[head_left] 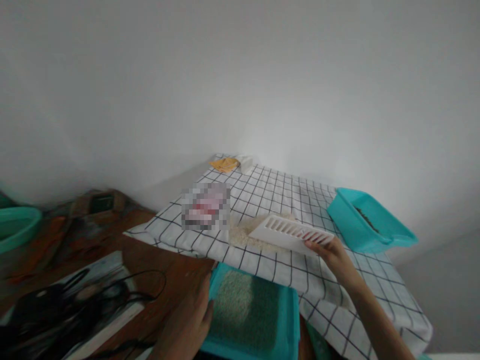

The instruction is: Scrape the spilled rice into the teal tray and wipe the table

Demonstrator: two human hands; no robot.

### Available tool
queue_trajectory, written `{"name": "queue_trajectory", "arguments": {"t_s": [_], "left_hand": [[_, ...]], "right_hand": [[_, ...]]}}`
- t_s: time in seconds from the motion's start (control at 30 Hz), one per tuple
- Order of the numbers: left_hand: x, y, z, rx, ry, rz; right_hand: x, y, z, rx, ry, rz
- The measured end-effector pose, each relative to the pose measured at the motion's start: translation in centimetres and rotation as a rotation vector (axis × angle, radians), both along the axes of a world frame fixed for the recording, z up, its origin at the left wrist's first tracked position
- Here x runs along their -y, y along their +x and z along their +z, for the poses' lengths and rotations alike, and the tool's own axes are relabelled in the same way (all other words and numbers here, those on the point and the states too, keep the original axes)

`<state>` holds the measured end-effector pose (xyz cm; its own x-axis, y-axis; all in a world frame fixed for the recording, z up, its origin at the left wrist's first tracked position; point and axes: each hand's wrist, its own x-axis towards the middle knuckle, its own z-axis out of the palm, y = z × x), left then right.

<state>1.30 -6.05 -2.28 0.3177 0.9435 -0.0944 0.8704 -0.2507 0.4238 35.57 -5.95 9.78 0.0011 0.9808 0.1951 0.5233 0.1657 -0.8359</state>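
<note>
Left hand [187, 325], cut off below, grips the teal tray [294, 325], itself cropped.

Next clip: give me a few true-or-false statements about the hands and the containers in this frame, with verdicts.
1. The right hand holds a white slotted scraper. True.
2. The scraper sits at a heap of rice on the checked cloth. True.
3. The left hand holds a cup. False: it grips the rim of a teal tray with grains in it.
4. The teal bin stands on bare wood. False: it stands on the cloth.
</note>
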Motion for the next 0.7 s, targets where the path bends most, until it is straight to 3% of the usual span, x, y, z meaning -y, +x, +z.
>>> {"name": "queue_trajectory", "arguments": {"t_s": [0.2,0.47,0.7], "left_hand": [[-0.3,-0.6,-2.3,0.152,0.042,0.009],[-0.8,-0.8,-1.2,0.289,0.04,0.051],[-0.7,-1.1,-1.9,0.299,0.139,0.054]], "right_hand": [[0.8,-0.3,0.4,-0.011,-0.022,0.011],[2.0,-1.6,1.2,-0.095,-0.06,0.029],[3.0,-1.9,1.4,-0.124,-0.152,0.054]]}}
